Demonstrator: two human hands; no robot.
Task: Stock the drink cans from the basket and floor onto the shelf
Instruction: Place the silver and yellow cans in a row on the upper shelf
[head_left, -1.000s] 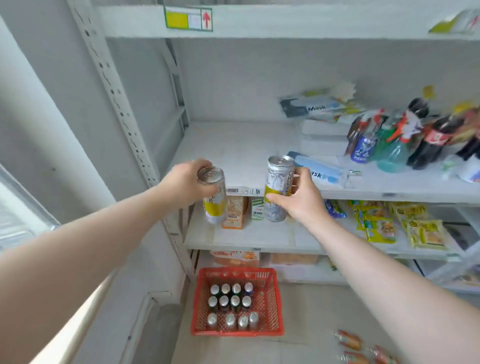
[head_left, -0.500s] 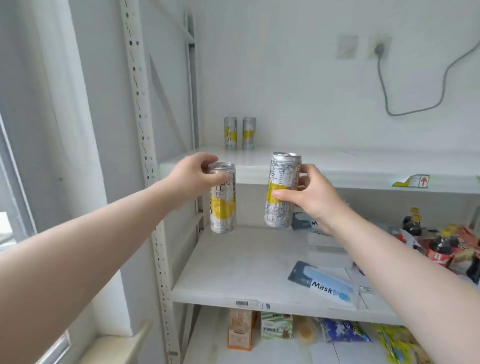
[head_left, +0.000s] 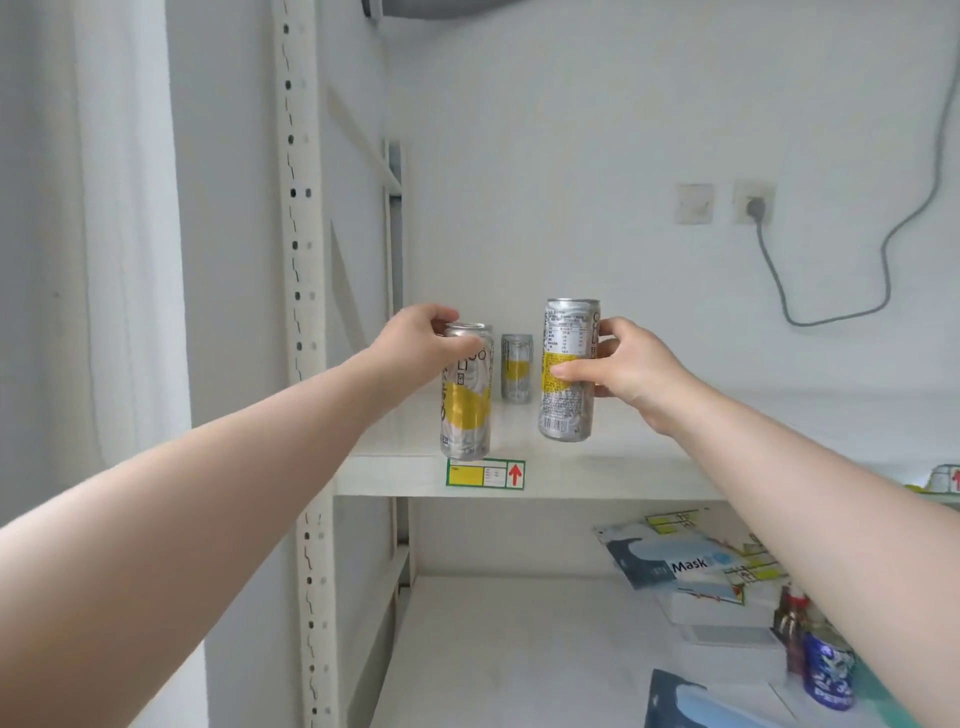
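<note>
Two hands each hold a drink can at an upper shelf.
The left hand (head_left: 421, 345) grips the left can (head_left: 466, 395) by its top, at the near edge of the shelf (head_left: 649, 467). The right hand (head_left: 631, 366) wraps the right can (head_left: 567, 369), raised above the shelf. Both are best set down upright, just before the far can (head_left: 517, 368).

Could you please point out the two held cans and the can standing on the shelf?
left-hand can (head_left: 466, 410): head view, yellow band.
right-hand can (head_left: 567, 332): head view, printed panel.
shelf can (head_left: 517, 370): head view, yellow band.
</note>
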